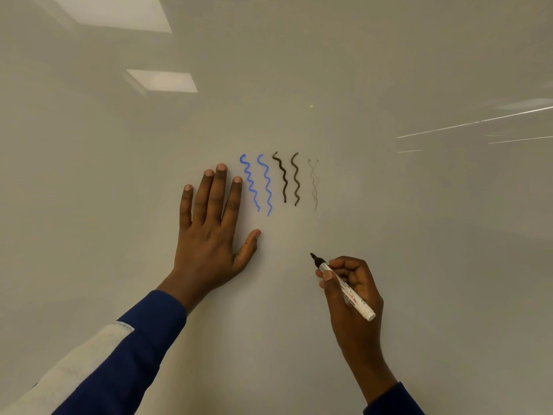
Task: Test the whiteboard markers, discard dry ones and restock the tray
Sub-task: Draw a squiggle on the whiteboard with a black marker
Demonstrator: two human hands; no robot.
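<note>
Whiteboard (389,205) fills the view — left hand (209,235) flat, right hand (350,292) pinching an uncapped marker (344,287).

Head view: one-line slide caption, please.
Left hand flat on the whiteboard beside test squiggles, the rightmost faint; right hand holds an uncapped black marker.

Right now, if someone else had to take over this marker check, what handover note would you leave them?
Left hand: open, flat on the whiteboard.
Right hand: grips an uncapped black marker, tip below the test marks; contact with the board unclear.
Done: two blue squiggles, two dark squiggles, one faint squiggle.
Left: the faint one suggests a dry marker, probably to discard; which marker drew it is not shown. Tray, caps and other markers are out of view, so restocking cannot be judged.
</note>
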